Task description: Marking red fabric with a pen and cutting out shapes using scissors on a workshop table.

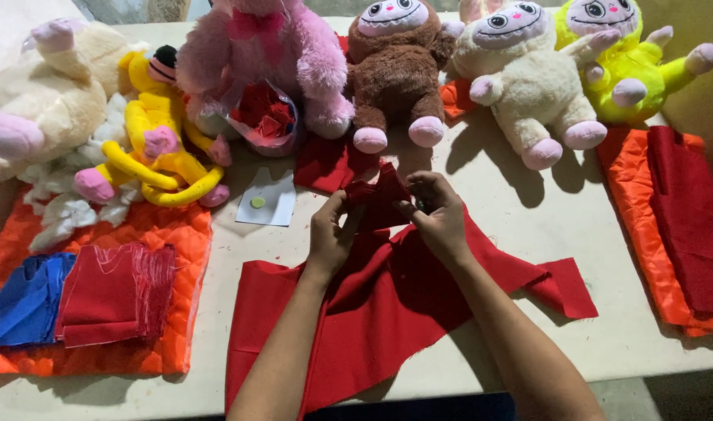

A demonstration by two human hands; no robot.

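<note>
Far left of the frame: keep the stack of folded red fabric squares (115, 292) and the blue fabric pieces (25, 300) parked on the orange quilted mat (138, 355), well apart from the working spot. Above them, upper left, leave the cream plush toy (48, 90), the loose white stuffing (64, 210) and the yellow long-armed plush doll (157, 136) undisturbed.

Centre of the frame: hold the small folded red felt piece (380, 199) up off the table (520, 210), just above the large red cloth sheet (388, 312) spread at lower centre. Left hand (331, 234), grip narrow, pinching the left edge of the small piece between thumb and fingertips. Right hand (438, 214), grip likewise closed on the right edge, fingers curled over the fold. Judged from this: keep both pinches close to the fold so the layers stay aligned, pull lightly outward for a flat crease, and avoid snagging the frayed edge of the sheet below. Mind the white paper card with a green dot (267, 201) just left of the hands, and the pink plush bear (274, 58) with its clear bag of red scraps (264, 117) behind.

Right of centre, top: brown plush monkey (395, 74), cream plush monkey (528, 90), neon yellow plush monkey (629, 66), all apart from the hands. Far right: dark red cloth strip (692, 226) on a second orange quilted pad (633, 195).
</note>
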